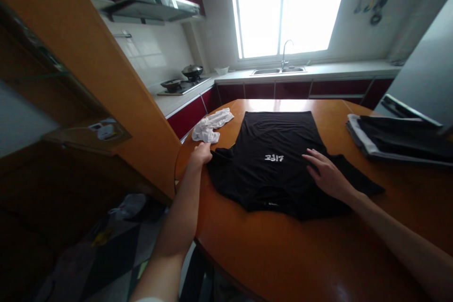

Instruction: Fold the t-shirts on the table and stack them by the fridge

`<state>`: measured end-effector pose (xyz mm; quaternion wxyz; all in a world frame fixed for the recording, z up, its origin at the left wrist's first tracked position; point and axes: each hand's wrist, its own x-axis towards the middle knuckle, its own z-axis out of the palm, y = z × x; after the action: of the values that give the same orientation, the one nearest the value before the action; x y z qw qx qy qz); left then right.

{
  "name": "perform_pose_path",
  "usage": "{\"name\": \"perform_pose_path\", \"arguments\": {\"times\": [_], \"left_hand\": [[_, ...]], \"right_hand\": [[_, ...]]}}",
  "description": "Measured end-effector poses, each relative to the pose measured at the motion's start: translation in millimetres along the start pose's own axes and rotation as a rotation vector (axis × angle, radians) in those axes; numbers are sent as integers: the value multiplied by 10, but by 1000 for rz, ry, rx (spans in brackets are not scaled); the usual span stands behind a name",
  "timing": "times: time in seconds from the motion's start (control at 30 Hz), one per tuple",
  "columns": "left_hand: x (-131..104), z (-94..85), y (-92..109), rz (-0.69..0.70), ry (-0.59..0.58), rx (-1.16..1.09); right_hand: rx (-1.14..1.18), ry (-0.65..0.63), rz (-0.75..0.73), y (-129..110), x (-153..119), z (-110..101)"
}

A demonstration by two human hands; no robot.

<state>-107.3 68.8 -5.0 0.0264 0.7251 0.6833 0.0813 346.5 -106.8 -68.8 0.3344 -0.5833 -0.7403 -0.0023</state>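
A black T-shirt (272, 137) with white lettering on its chest lies spread on the wooden table, its neckline towards me and its hem towards the window. My left hand (202, 153) pinches the edge of the sleeve on the left side. Over the right part of the shirt, my right hand (327, 174) has its fingers stretched out and holds nothing; whether it touches the cloth I cannot tell. Just beyond my left hand lies a crumpled white cloth (212, 126).
The table (283, 250) has a rounded edge. On its right side rests a stack of folded dark and white clothes (399, 139). A wooden cabinet (141, 118) stands close on the left. Behind are a counter with a sink (279, 71) and a stove with pans (192, 71).
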Motion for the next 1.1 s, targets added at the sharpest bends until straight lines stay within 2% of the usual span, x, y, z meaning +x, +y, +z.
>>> {"name": "perform_pose_path", "arguments": {"times": [0.1,0.17,0.2,0.3,0.4,0.5,0.6,0.8,0.97,1.1], "left_hand": [[-57,5,332,90,196,-69],[-133,30,618,274,298,-187],[-183,56,761,372,308,-246],[-351,188,1116,582,224,-337],[-475,351,1316,721,131,-344],[-519,475,1388,829,58,-339],[-518,539,1396,876,13,-336],[-551,568,1397,827,-72,-246],[-599,559,1420,819,-182,-175],[-593,577,1418,819,-207,-144]], "right_hand": [[-27,173,154,267,95,-160],[-79,216,241,489,119,-274],[-120,203,284,595,116,-326],[-275,59,454,834,61,-452],[-368,-83,569,934,1,-540],[-363,-171,592,948,-20,-613],[-339,-232,604,938,-13,-674],[-287,-304,645,899,-12,-770],[-220,-233,695,902,-12,-822],[-168,-138,679,972,-36,-828]]}}
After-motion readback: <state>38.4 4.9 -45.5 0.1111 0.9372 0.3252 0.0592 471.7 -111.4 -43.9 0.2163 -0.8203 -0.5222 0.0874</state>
